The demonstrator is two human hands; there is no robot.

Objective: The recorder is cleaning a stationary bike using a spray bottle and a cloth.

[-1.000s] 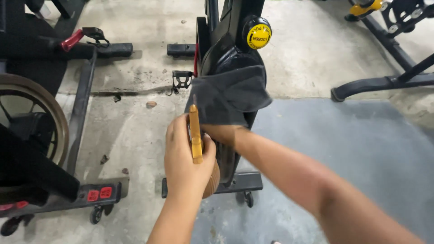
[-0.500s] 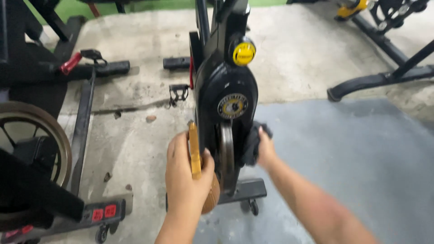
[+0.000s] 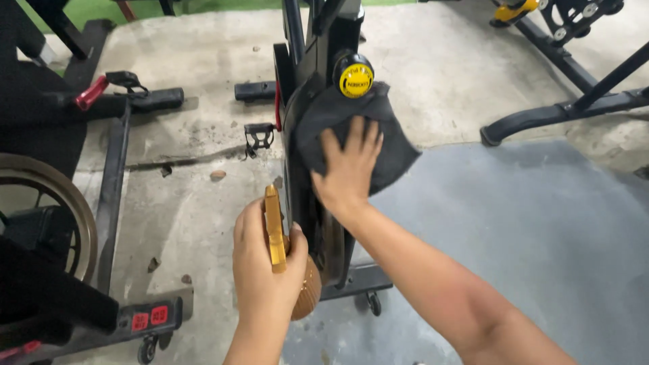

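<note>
Stained concrete floor [image 3: 203,81] beside a grey mat [image 3: 527,223]

Black exercise bike [image 3: 318,67] stands at the mat's edge; small debris bits [image 3: 218,175] lie near its pedal.

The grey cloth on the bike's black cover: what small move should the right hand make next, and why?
Probably slide the grey cloth downward over the black flywheel cover. The right hand presses the cloth flat high on the cover, just under the yellow knob, so the lower part is uncovered. The left hand holds a gold spray bottle beside the cover.
</note>
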